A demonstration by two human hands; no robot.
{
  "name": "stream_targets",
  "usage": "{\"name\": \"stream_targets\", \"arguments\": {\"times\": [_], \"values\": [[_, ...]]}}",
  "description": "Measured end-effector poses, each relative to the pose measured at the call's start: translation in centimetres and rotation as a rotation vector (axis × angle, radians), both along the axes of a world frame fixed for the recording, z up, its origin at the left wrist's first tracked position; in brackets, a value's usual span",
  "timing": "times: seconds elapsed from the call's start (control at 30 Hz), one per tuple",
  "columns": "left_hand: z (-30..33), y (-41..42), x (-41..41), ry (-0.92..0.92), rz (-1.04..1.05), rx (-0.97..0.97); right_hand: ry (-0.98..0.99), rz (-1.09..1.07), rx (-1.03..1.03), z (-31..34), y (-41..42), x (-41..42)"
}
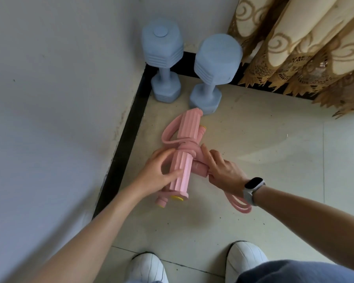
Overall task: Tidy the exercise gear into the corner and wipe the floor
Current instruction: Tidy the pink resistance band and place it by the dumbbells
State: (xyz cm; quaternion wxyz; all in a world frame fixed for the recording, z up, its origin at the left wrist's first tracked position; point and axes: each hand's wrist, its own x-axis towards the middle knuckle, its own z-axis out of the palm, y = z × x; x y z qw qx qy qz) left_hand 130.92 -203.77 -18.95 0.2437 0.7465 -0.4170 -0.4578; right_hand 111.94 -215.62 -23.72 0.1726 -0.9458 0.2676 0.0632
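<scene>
While my left hand (159, 172) clasps the pink foam roller (182, 172) and my right hand (221, 170) pinches its band (194, 149), I judge I should keep both grips snug and slide the bundle beside the dumbbells (211, 72).

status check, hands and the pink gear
Left hand grips pink foam handle. Right hand grips second handle. Two dumbbells upright in corner, close ahead.

Two pale blue dumbbells (166, 60) (212, 72) upright on end in the corner. Just in front, a pink resistance band set (184, 152), ribbed foam handles bundled, straps looped, tilted above the floor.
</scene>
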Motion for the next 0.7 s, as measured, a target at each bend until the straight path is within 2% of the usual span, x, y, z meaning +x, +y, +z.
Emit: {"name": "stream_targets", "arguments": {"times": [0.1,0.2,0.27,0.37,0.5,0.6,0.7], "values": [[3.1,-0.3,2.7,0.242,0.124,-0.059,0.087,-0.051,0.289,4.4,-1.1,1.2],[6.3,-1.1,5.6,0.366,0.225,-0.104,0.188,-0.053,0.522,8.9,-3.2,3.1],[8.8,-2.3,6.9,0.439,0.3,-0.163,0.173,-0.094,0.71,11.0,-4.9,3.9],[11.0,-4.1,8.0,0.368,0.352,-0.288,0.144,-0.187,1.052,11.6,-6.4,4.9],[8.6,-4.9,7.1,0.191,0.297,-0.349,0.094,-0.252,1.347,9.1,-6.6,6.0],[5.7,-5.4,5.7,0.098,0.256,-0.374,0.058,-0.317,1.393,8.0,-7.7,6.6],[2.3,-5.5,4.2,0.087,0.127,-0.248,0.088,-0.269,1.125,8.9,-8.7,6.7]]}}
